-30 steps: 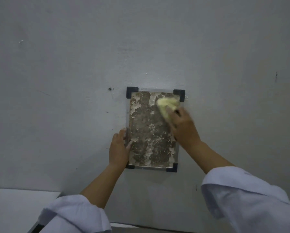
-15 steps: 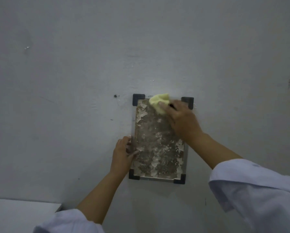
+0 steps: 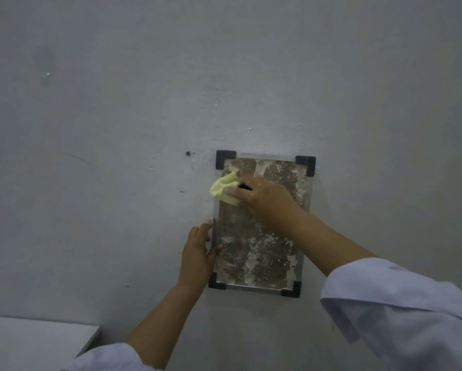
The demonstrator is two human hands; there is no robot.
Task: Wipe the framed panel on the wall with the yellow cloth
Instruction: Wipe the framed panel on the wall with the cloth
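Up on the grey wall hangs the framed panel, mottled and grimy, black corner caps. Left hand grips its left edge, probably to steady it. Right hand presses the bunched yellow cloth onto the upper-left edge. No readable writing anywhere.

cloth on panel upper-left edge; left hand at panel's left edge
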